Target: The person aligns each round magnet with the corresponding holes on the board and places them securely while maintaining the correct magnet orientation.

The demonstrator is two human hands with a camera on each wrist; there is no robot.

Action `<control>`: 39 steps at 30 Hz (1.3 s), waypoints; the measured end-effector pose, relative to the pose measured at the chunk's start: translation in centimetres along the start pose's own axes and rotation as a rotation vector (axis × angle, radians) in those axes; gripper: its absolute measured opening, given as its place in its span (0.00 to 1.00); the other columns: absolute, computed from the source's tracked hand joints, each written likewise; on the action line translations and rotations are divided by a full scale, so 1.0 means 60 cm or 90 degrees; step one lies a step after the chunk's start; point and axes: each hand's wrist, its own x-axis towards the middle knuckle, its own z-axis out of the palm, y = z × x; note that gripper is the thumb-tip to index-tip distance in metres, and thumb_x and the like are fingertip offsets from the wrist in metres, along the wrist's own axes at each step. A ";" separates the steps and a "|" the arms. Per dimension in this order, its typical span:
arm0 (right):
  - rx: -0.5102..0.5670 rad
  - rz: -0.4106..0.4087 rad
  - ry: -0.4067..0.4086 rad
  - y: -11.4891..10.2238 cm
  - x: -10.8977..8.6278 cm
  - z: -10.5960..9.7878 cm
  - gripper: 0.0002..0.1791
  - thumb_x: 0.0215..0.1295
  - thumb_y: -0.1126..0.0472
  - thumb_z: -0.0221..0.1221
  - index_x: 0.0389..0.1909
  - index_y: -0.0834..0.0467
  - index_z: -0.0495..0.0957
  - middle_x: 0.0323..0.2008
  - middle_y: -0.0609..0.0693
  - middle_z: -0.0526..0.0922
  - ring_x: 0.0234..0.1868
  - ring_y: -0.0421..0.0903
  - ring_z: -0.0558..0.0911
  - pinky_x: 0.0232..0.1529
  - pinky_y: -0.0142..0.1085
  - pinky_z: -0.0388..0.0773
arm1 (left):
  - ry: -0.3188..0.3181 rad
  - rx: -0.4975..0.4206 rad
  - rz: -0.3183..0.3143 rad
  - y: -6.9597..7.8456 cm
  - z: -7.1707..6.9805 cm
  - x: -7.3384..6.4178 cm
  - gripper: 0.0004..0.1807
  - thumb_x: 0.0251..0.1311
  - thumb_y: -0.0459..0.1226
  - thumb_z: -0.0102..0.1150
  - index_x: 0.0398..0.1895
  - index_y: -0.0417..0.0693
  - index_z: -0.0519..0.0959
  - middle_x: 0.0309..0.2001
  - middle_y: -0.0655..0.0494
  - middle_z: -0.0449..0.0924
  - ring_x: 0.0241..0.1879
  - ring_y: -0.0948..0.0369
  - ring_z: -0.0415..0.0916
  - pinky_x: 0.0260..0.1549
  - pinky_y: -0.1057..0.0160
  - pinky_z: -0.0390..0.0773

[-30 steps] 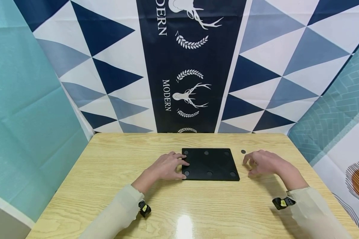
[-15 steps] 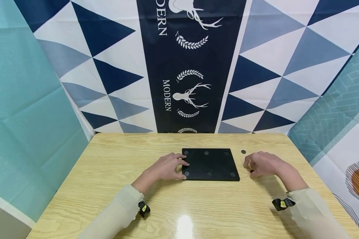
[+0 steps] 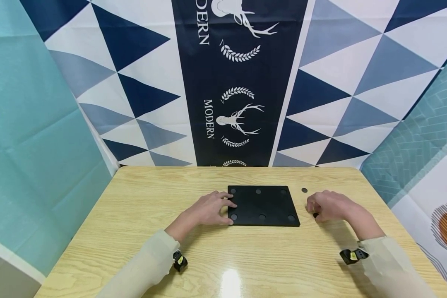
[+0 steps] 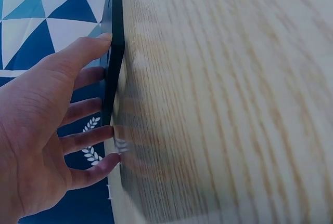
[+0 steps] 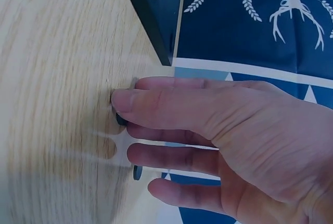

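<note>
In the head view, a flat black rectangular board [image 3: 262, 205] lies on the table, with several dark round spots along its near and far edges. My left hand [image 3: 210, 209] rests at the board's left side, fingers spread over the edge and thumb at the near corner. The left wrist view shows that thumb [image 4: 96, 44] against the board's edge. Right of the board, my right hand [image 3: 329, 205] pinches a small black disc [image 5: 121, 120] between thumb and fingers, low over the table. Part of this disc is hidden behind the thumb. Another dark disc [image 3: 304, 190] lies beyond the right hand.
The wooden table [image 3: 164, 265] ends at the back against a patterned wall cloth [image 3: 234, 82]. Teal cloth [image 3: 52, 145] hangs at the left, and more patterned cloth hangs at the right. Each wrist wears a black strapped device [image 3: 179, 261].
The right hand's fingers have drawn in toward the thumb, and a black disc now shows between them. My left hand and the board have stayed in place.
</note>
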 end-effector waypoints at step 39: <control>-0.044 0.021 0.003 0.002 0.001 -0.002 0.13 0.57 0.64 0.80 0.28 0.46 0.86 0.28 0.40 0.84 0.31 0.41 0.76 0.34 0.38 0.73 | -0.017 -0.028 -0.018 0.025 -0.031 -0.009 0.27 0.70 0.55 0.76 0.68 0.60 0.89 0.84 0.51 0.74 0.80 0.45 0.75 0.71 0.41 0.84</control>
